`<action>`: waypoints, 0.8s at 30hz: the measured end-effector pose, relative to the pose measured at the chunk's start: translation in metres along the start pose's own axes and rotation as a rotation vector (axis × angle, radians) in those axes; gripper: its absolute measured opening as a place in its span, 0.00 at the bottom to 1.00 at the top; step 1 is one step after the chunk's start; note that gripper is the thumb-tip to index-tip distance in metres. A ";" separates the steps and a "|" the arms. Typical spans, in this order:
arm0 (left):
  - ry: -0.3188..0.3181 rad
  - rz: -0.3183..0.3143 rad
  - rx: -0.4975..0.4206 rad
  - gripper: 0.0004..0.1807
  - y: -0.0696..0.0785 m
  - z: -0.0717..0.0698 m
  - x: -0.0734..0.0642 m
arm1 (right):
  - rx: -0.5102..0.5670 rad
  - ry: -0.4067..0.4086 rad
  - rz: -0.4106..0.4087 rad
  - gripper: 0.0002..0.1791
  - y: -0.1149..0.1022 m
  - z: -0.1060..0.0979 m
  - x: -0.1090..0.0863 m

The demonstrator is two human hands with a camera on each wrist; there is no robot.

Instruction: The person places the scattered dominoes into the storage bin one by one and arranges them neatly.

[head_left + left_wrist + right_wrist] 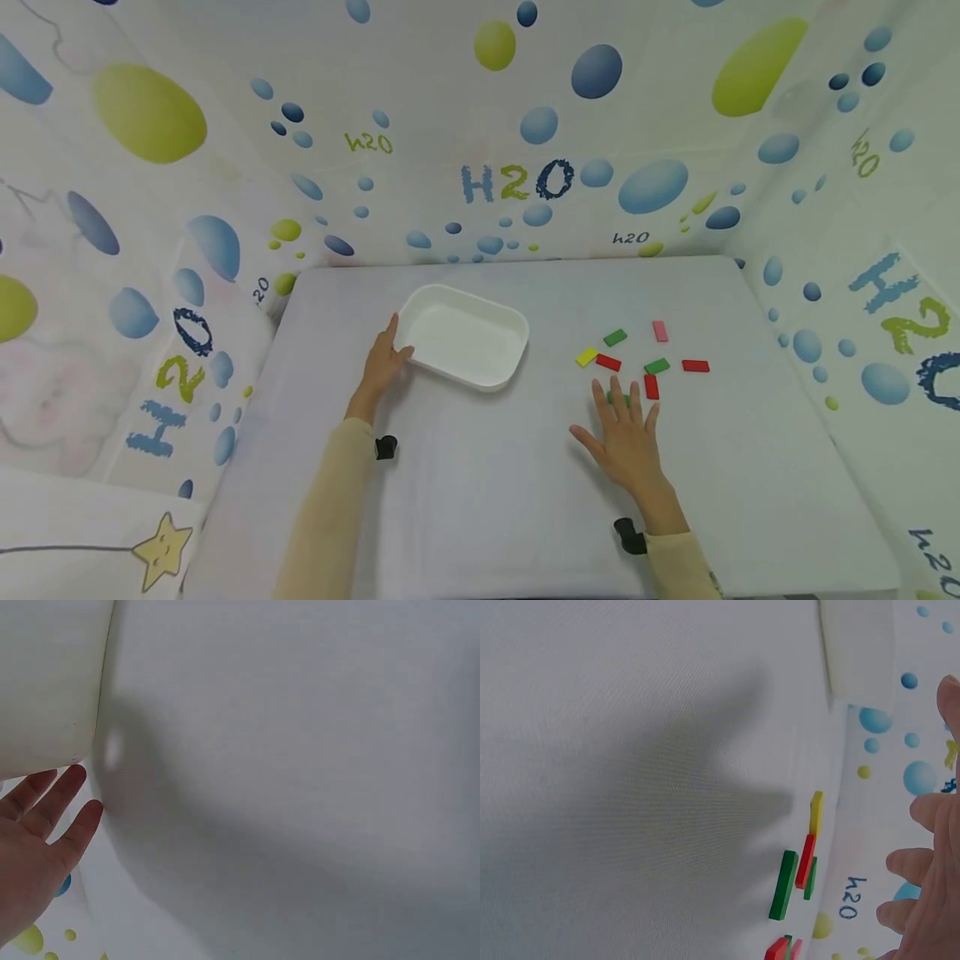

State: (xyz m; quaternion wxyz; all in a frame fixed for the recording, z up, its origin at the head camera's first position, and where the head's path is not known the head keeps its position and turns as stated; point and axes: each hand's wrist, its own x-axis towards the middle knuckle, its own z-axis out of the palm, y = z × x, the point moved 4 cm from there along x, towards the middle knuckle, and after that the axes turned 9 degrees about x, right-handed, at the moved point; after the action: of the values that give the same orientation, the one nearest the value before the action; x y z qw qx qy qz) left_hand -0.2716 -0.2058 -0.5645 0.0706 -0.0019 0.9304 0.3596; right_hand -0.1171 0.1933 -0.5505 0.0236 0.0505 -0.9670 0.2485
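Note:
A white rectangular tray point(462, 337) with rounded corners sits left of centre on the table. My left hand point(383, 363) is at its left end, the thumb by the near edge and the other fingers extended along the side. From the left wrist, straight fingertips point(78, 774) show right at the tray's outer wall point(49, 682). My right hand point(627, 442) is spread over the table, palm down and holding nothing. It partly covers a green block point(619, 399), and a red block point(652, 387) lies just beyond its fingertips.
Beyond the right hand lie several more small flat blocks: a yellow block point(587, 357), a pink block point(660, 331), and others in red and green. The white-covered table point(480, 500) is bordered by patterned cloth point(420, 192) at the back and sides.

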 end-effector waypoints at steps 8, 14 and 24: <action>0.115 0.053 0.046 0.38 0.006 0.017 -0.033 | -0.009 -0.012 0.010 0.48 0.001 -0.004 -0.005; 0.154 0.074 -0.046 0.39 0.013 0.030 -0.059 | 0.000 -0.039 0.043 0.48 0.007 -0.007 -0.009; 0.159 0.038 -0.027 0.42 0.023 0.050 -0.107 | 0.001 -0.037 0.072 0.48 0.025 -0.010 -0.011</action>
State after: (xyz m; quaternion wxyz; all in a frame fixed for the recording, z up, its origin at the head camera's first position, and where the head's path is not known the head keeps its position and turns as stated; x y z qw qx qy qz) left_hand -0.1607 -0.1604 -0.5712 -0.0106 -0.0137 0.9279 0.3724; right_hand -0.1087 0.2209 -0.5540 -0.0033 0.0203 -0.9684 0.2487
